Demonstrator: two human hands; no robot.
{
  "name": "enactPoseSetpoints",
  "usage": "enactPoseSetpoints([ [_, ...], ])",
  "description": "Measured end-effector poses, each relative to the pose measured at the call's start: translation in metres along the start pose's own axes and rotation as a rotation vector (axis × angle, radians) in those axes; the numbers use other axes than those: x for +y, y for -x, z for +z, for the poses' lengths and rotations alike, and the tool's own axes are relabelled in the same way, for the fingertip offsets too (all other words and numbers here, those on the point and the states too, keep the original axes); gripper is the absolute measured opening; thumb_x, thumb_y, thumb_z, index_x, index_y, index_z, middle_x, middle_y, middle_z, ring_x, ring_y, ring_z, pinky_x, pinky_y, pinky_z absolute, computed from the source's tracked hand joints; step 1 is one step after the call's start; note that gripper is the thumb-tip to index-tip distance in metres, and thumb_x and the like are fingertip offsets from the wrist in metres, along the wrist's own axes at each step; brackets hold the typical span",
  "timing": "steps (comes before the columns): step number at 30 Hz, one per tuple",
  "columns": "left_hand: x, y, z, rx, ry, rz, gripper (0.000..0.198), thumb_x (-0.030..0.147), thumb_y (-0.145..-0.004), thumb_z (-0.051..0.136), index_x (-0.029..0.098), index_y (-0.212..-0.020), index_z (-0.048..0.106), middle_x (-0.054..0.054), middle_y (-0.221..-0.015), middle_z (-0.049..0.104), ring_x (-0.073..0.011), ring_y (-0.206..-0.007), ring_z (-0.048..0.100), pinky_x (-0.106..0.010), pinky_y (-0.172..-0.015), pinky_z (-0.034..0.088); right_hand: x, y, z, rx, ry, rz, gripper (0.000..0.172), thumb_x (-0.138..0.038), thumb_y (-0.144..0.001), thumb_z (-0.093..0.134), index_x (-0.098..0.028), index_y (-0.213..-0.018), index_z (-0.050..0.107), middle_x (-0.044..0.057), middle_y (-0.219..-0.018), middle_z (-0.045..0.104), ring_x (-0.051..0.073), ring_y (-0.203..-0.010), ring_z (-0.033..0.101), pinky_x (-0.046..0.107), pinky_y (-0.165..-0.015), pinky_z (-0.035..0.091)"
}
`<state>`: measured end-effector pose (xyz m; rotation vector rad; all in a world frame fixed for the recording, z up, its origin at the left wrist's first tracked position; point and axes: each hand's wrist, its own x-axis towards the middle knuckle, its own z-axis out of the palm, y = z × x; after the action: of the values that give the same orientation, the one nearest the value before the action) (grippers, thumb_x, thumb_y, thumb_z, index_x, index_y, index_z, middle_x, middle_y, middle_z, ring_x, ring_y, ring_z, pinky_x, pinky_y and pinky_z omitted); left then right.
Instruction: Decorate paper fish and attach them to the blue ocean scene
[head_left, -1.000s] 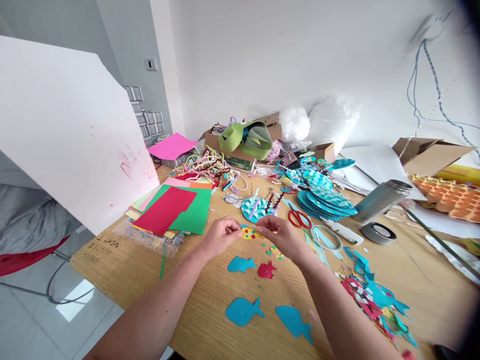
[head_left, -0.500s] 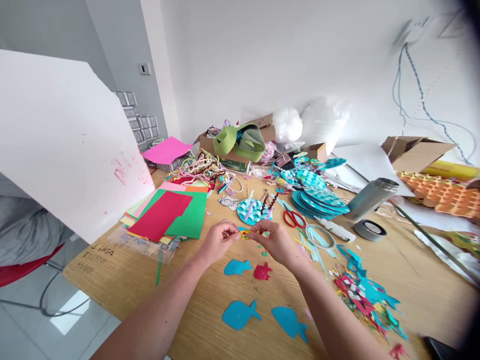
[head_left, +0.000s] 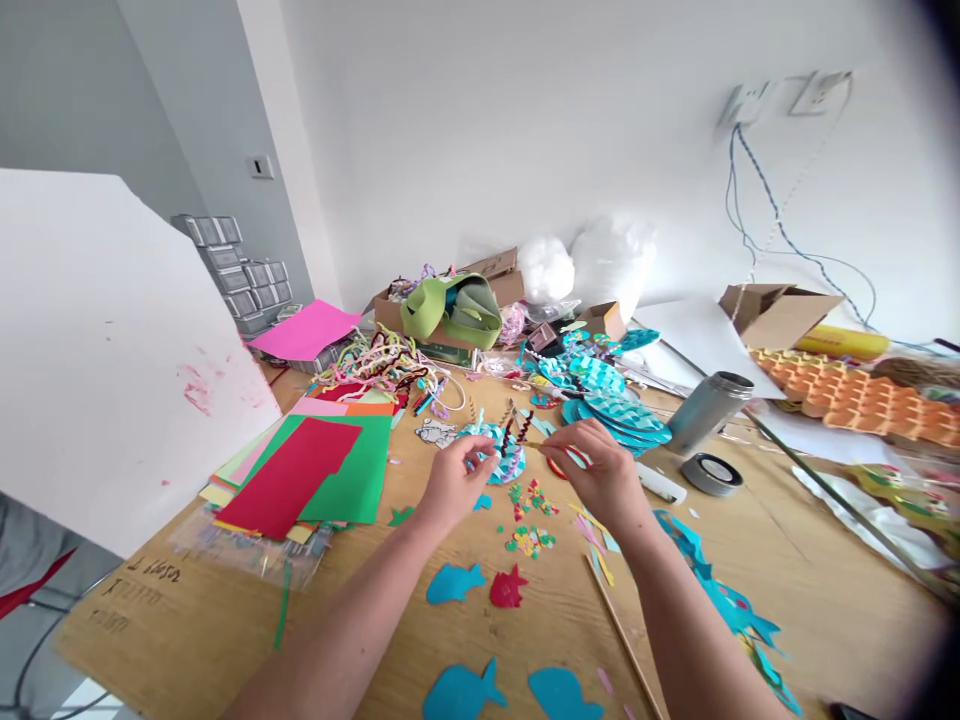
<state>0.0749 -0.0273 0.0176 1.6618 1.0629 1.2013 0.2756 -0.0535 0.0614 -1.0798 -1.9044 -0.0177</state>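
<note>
My right hand (head_left: 600,465) pinches a small yellow paper piece (head_left: 533,445), seen nearly edge-on, at its fingertips. To its left, my left hand (head_left: 459,478) has thumb and forefinger curled close together; whatever they hold, if anything, I cannot make out. Just beyond both hands is a blue scalloped paper disc (head_left: 512,466) with curly pipe cleaners standing on it, partly covered by my left fingers. Small coloured paper dots (head_left: 531,541) lie below the hands. Nearer me are a blue paper fish (head_left: 453,582), a red paper fish (head_left: 508,587) and two larger blue fish cut-outs (head_left: 461,692).
Coloured paper sheets (head_left: 352,470) are stacked at left beside a white board (head_left: 112,350). Red scissors (head_left: 559,462) lie partly behind my right hand. Rightward are blue discs (head_left: 619,425), a steel flask (head_left: 709,412), a tape roll (head_left: 712,474) and a wooden stick (head_left: 622,632).
The yellow dotted piece was between both hands; now it is at my right fingertips, and my hands are farther apart. The view has shifted, with more dots and a wooden stick showing.
</note>
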Motion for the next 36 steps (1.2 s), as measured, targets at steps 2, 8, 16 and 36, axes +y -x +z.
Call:
enactPoseSetpoints([
  [2,-0.004,-0.013,0.017,-0.040,-0.099,-0.026,0.024,0.019,-0.076,0.063,0.015,-0.100,0.067,-0.006,-0.097,0.070,-0.0122,-0.069,0.057,-0.022,-0.060,0.046,0.013,-0.003,-0.005,0.029,-0.006,0.055,0.010,-0.027,-0.087,0.060,-0.023,-0.079,0.063,0.003,-0.075,0.065,0.020,-0.075,0.057,0.034,-0.069,0.046],
  [8,-0.016,-0.041,0.048,-0.130,-0.242,-0.054,0.043,0.011,-0.069,0.066,0.018,-0.112,0.065,-0.005,-0.103,0.070,-0.0102,-0.060,0.053,-0.024,-0.062,0.045,0.033,0.003,0.003,0.048,0.028,-0.003,0.008,-0.019,-0.087,0.058,-0.023,-0.082,0.063,0.003,-0.081,0.065,0.019,-0.080,0.056,0.035,-0.073,0.045],
  [16,-0.038,-0.043,0.057,-0.191,-0.137,-0.120,0.044,0.009,-0.071,0.061,0.015,-0.114,0.064,0.001,-0.069,0.064,-0.0088,-0.052,0.047,-0.021,-0.055,0.040,0.043,0.023,0.025,0.063,0.255,-0.170,0.025,-0.004,-0.084,0.053,-0.025,-0.095,0.062,0.006,-0.097,0.065,0.021,-0.093,0.053,0.037,-0.078,0.048],
  [36,-0.045,-0.034,0.054,-0.098,-0.010,-0.059,0.030,0.014,-0.075,0.058,0.016,-0.104,0.067,-0.002,-0.082,0.065,-0.0084,-0.055,0.048,-0.021,-0.055,0.040,0.029,0.030,0.039,0.305,0.133,-0.110,0.029,-0.004,-0.080,0.060,-0.028,-0.094,0.063,0.003,-0.085,0.065,0.019,-0.077,0.059,0.036,-0.068,0.047],
])
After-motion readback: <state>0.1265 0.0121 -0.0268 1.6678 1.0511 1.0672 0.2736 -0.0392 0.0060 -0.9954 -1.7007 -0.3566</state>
